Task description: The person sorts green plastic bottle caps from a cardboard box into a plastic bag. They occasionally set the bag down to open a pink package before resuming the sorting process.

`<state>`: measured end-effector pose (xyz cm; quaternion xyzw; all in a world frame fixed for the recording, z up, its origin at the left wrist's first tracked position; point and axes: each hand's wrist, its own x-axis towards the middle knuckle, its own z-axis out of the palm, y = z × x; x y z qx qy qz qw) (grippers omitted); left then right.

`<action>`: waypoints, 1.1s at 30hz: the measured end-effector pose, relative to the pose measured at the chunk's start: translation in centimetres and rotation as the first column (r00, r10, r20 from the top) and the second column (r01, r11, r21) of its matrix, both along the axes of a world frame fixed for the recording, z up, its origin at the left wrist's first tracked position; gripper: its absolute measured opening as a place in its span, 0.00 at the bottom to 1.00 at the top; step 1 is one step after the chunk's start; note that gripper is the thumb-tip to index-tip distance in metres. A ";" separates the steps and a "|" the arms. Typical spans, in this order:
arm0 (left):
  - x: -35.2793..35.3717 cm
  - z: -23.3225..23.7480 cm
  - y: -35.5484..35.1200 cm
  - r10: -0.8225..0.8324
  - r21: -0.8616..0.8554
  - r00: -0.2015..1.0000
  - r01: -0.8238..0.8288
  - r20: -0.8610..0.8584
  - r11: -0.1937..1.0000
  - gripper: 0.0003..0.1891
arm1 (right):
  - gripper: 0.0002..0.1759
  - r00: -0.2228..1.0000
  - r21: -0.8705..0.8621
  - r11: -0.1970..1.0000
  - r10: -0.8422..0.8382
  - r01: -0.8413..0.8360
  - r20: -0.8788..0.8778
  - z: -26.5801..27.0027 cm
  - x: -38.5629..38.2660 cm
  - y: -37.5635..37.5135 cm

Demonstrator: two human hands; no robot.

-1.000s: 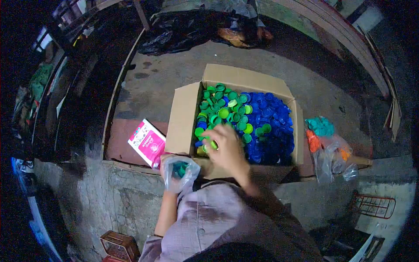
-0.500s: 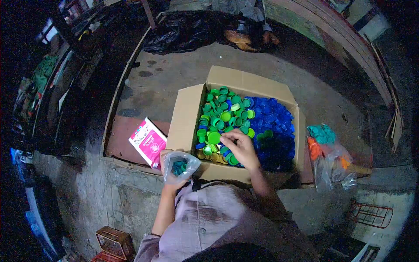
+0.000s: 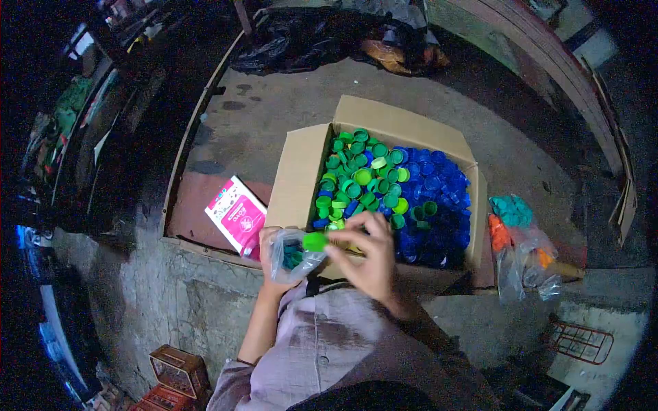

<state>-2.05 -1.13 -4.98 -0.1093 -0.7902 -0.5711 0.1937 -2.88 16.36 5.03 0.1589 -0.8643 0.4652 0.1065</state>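
Observation:
My left hand (image 3: pixel 271 264) is closed around a clear plastic bag (image 3: pixel 279 268), its mouth facing up. Dark teal-green bottle caps (image 3: pixel 293 255) lie inside the bag. Between the fingertips of my right hand (image 3: pixel 370 257) is a bright green bottle cap (image 3: pixel 315 242), held at the right edge of the bag's mouth. Behind both hands stands an open cardboard box (image 3: pixel 295 164) full of loose caps. Green caps (image 3: pixel 356 164) fill its left part and blue caps (image 3: pixel 432 185) its right part. My right hand hides the box's near left corner.
A pink and white packet (image 3: pixel 236 218) lies left of the box. Clear bags with teal caps (image 3: pixel 512 209) and orange caps (image 3: pixel 499 233) rest to the right. Black plastic sheeting (image 3: pixel 301 44) lies at the back. A brown wooden case (image 3: pixel 179 370) stands below on the left.
My right hand has moved left from above the box to the bag, carrying the bright green bottle cap. The left hand still holds the bag in nearly the same place.

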 end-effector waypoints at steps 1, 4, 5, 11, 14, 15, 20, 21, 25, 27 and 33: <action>-0.1 0.6 -0.1 0.000 0.000 1.000 0.000 0.004 1.000 0.25 | 0.13 0.997 0.161 0.987 0.020 -0.009 -0.068 0.5 0.2 -0.7; 0.2 0.6 0.1 -0.015 -0.148 0.997 0.003 -0.079 0.989 0.26 | 0.11 0.984 0.179 0.976 0.145 -0.124 -0.108 0.3 0.0 -1.8; 0.2 0.8 0.1 -0.013 -0.147 0.997 0.002 -0.075 0.989 0.26 | 0.11 0.984 0.180 0.975 0.147 -0.126 -0.104 0.0 -0.5 -1.3; 0.6 0.2 -1.0 0.113 -0.108 0.994 -0.112 0.007 0.988 0.28 | 0.07 0.994 0.455 0.886 0.110 -0.093 -0.011 -4.9 -3.2 2.0; 1.2 -2.1 -1.6 0.114 -0.074 0.992 -0.110 0.060 0.991 0.30 | 0.09 0.984 0.556 0.813 0.168 -0.173 0.061 -5.7 -3.4 1.1; 1.2 -2.2 -1.5 0.124 0.001 0.982 -0.125 0.145 0.992 0.31 | 0.09 0.981 0.590 0.785 0.169 -0.190 0.092 -5.9 -3.6 0.9; 1.1 -1.2 -1.2 0.113 0.021 0.989 -0.115 0.093 0.993 0.31 | 0.10 0.984 0.569 0.803 0.151 -0.175 0.090 -6.3 -3.5 0.9; 1.0 -1.1 -1.2 0.114 -0.004 0.989 -0.115 0.093 0.993 0.31 | 0.09 0.992 0.465 0.877 0.088 -0.121 0.092 -5.9 -3.1 1.1; 1.0 -2.3 -1.7 0.104 -0.075 0.993 -0.100 0.052 0.992 0.32 | 0.09 0.822 -0.402 0.914 0.190 0.051 0.537 -5.8 -2.7 2.4; 1.0 -3.7 -2.0 0.025 -0.141 0.987 -0.002 0.156 0.990 0.33 | 0.12 0.773 -0.451 0.892 0.271 0.021 0.573 -4.8 -2.3 3.3; 0.8 -3.5 -1.5 0.019 -0.021 0.995 -0.017 0.100 1.000 0.31 | 0.11 0.649 -0.829 0.431 0.525 0.356 0.551 -4.3 -1.2 1.7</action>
